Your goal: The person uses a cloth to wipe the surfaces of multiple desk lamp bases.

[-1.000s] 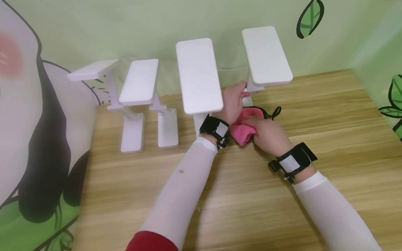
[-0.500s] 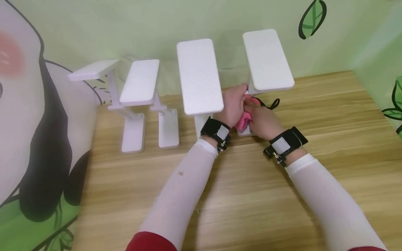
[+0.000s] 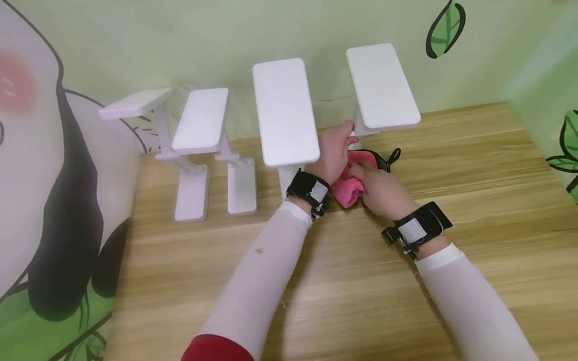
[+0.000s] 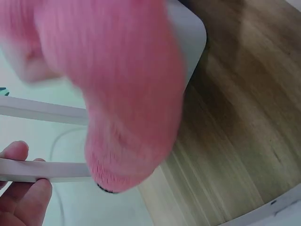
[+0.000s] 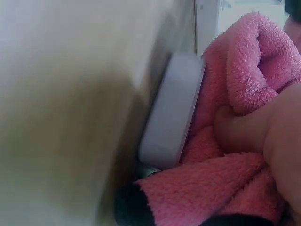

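My left hand (image 3: 331,153) grips the upright of the rightmost white folding phone stand (image 3: 384,85). In the left wrist view its thumb and fingers pinch a white bar (image 4: 61,170) of that stand. My right hand (image 3: 384,193) holds a bunched pink cloth (image 3: 346,194) with black edging and a black loop, pressed against the stand's base. The right wrist view shows the fuzzy cloth beside the white base (image 5: 171,113), which stands on the wood. From the head view, the cloth and hands hide most of this base.
Close on the left stands another white phone stand (image 3: 286,110). Two more, a tilted one (image 3: 200,120) and a flatter-seen one (image 3: 135,103), stand farther left. The wooden table (image 3: 343,301) meets a green printed wall (image 3: 316,30) behind.
The right hand with the cloth went forward along the base, then came back toward me, covering the base's near end again. My left hand keeps its grip in the same place.
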Demonstrator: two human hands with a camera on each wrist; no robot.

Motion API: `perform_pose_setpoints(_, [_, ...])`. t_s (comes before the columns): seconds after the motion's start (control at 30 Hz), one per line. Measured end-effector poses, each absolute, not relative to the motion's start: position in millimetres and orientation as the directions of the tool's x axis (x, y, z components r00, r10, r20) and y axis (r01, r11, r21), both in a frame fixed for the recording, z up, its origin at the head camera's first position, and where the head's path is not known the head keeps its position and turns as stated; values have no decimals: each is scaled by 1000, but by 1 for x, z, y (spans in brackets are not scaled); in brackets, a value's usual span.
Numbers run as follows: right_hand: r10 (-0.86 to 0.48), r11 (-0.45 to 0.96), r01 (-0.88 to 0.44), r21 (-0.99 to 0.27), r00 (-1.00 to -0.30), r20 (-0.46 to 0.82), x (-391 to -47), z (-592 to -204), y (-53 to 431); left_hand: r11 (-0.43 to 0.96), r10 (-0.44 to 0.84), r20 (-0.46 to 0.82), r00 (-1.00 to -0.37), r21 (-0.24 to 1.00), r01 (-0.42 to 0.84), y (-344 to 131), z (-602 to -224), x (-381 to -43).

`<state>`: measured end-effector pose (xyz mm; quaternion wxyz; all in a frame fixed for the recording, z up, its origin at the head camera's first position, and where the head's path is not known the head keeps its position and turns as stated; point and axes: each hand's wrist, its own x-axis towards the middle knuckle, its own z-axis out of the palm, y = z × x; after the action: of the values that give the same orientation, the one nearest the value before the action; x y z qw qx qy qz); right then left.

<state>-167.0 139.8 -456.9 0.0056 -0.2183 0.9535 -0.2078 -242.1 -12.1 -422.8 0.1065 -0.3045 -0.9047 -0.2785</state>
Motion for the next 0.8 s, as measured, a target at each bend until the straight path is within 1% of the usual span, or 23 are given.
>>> perform_pose_setpoints(0.13, [-424,818,-432,-380,-899,109,-143,-456,140,667,491,364,-792,428,610,-12,-423,-242])
perform_pose_setpoints(0.23, [-437,819,-442,-367,-894,101,-127,-455,140,671,490,363,-793,423,609,-13,-423,-243])
perform_pose_setpoints(0.4, [-447,815,-452,-364,-888,103,-117,-454,140,669,484,373,-791,425,610,-13,-423,-243])
perform_pose_setpoints(0.5, [-452,810,-467,-354,-883,129,-121,-451,140,668,484,378,-789,422,613,-12,-423,-242])
perform_pose_setpoints(0.6, [-442,811,-453,-371,-889,119,-131,-447,141,671,489,377,-787,413,615,-11,-422,-241])
perform_pose_setpoints(0.8, [-348,834,-347,-428,-934,79,-171,-458,137,675,494,363,-791,413,611,-10,-422,-237])
